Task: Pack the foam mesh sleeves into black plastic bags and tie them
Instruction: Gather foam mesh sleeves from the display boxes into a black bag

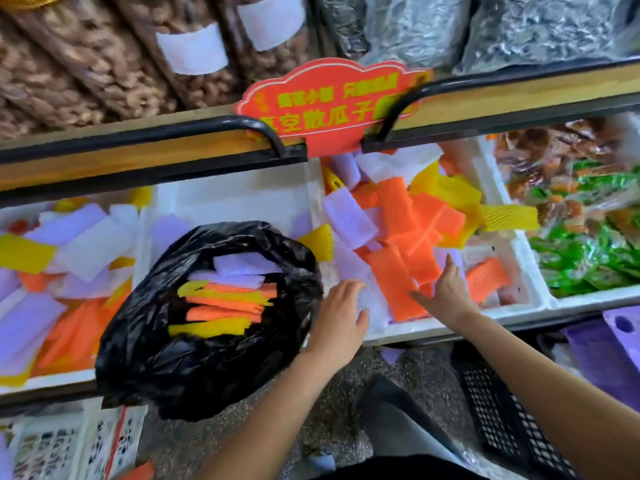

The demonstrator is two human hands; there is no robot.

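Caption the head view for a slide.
Left hand and right hand reach among coloured foam mesh sleeves beside an open, part-filled black plastic bag.
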